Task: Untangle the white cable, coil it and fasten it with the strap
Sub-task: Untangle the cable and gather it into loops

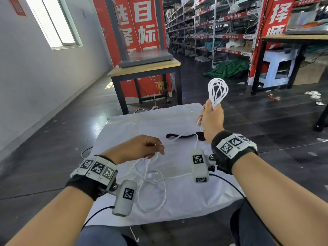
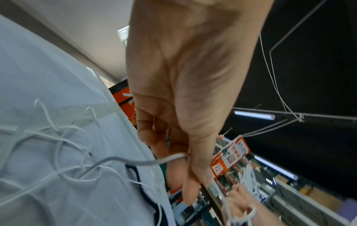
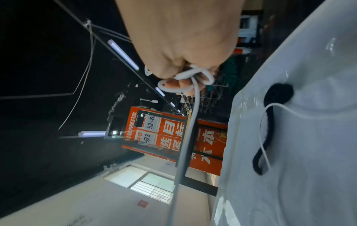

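Note:
My right hand point(image 1: 212, 115) is raised above the far right of the white sheet point(image 1: 195, 199) and grips a bundle of white cable loops point(image 1: 217, 90) that stands up out of the fist; in the right wrist view the fingers point(image 3: 181, 83) curl round the cable point(image 3: 193, 75). From there one strand runs down to my left hand point(image 1: 150, 146), which pinches it between thumb and fingers point(image 2: 185, 159). Loose loops of the cable point(image 1: 152, 190) lie on the sheet below the left hand. The black strap point(image 1: 184, 135) lies flat on the sheet between the hands, with the cable crossing it point(image 3: 268, 133).
The sheet covers a low surface in front of my knees point(image 1: 104, 235). A wooden table on black legs point(image 1: 145, 68) stands beyond it, another point(image 1: 291, 38) at the far right. Dark floor with scattered litter lies all round, with shelving point(image 1: 213, 32) at the back.

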### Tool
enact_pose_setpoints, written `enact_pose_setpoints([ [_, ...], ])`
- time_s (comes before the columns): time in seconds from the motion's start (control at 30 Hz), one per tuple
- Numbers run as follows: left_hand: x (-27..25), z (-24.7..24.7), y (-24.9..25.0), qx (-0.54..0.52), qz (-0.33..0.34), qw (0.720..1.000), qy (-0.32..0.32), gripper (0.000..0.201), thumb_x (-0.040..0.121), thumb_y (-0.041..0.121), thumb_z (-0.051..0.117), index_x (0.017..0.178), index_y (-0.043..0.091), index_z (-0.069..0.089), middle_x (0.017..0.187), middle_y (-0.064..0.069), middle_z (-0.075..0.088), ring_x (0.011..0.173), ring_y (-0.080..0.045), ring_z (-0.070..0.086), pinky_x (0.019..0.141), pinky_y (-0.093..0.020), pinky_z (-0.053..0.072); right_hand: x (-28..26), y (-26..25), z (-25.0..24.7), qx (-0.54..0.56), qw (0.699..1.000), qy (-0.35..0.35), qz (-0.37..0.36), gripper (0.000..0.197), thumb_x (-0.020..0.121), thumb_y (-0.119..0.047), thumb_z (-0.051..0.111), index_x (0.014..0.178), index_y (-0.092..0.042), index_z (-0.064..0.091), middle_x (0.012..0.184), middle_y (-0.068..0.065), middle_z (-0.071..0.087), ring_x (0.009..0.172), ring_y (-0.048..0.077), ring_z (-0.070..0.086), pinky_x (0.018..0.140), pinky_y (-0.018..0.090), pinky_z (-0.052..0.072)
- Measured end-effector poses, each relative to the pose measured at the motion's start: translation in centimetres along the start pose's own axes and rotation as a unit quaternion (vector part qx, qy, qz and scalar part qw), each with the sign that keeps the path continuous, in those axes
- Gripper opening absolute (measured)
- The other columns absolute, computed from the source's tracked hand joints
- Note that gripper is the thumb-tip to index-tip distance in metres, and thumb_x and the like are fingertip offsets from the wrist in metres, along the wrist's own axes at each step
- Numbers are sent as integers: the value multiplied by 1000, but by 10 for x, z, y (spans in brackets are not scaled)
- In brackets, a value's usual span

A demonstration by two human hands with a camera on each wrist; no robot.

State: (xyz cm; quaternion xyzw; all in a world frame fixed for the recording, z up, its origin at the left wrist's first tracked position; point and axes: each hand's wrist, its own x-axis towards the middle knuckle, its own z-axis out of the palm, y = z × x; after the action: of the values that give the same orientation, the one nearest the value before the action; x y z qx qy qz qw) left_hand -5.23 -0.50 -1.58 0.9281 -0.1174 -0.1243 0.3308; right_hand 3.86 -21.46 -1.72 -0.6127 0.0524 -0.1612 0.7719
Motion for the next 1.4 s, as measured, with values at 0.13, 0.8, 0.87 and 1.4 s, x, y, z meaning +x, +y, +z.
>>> enact_pose_setpoints([
  [0.13, -7, -8, 3, -82, -1, 996, -24, 27, 98, 31, 49, 98, 20, 73, 69, 2, 68, 70, -5, 60, 71, -12, 44, -1, 14, 0, -93, 994, -47, -11, 21, 103, -24, 37, 93, -7, 44, 68, 6, 41, 43, 14, 36, 34, 19, 32],
  [0.8, 22, -29, 28, -634, -78, 727, 252, 24, 99, 15, 48, 79, 4, 57, 66, -5, 58, 57, -9, 56, 61, -25, 58, -41, 20, 21, -225, 869, -438, 38, 42, 91, -45, 57, 95, -3, 62, 72, 5, 73, 41, 13, 41, 41, 21, 34],
  [0.87, 22, -28, 31, -631, -78, 728, 257, 24, 99, 13, 49, 78, 4, 58, 65, -5, 59, 59, -10, 57, 64, -25, 59, -40, 22, 20, -227, 860, -453, 47, 32, 92, -36, 60, 91, -3, 63, 60, 1, 66, 41, 14, 41, 41, 22, 32],
  [1.4, 34, -35, 53, -634, -19, 731, 253, 19, 98, 12, 49, 84, 6, 59, 79, -6, 61, 82, -16, 59, 93, -33, 47, -46, 16, 30, -124, 882, -447, 80, 26, 100, -27, 47, 107, -6, 60, 60, 1, 35, 50, 11, 47, 62, 24, 55],
])
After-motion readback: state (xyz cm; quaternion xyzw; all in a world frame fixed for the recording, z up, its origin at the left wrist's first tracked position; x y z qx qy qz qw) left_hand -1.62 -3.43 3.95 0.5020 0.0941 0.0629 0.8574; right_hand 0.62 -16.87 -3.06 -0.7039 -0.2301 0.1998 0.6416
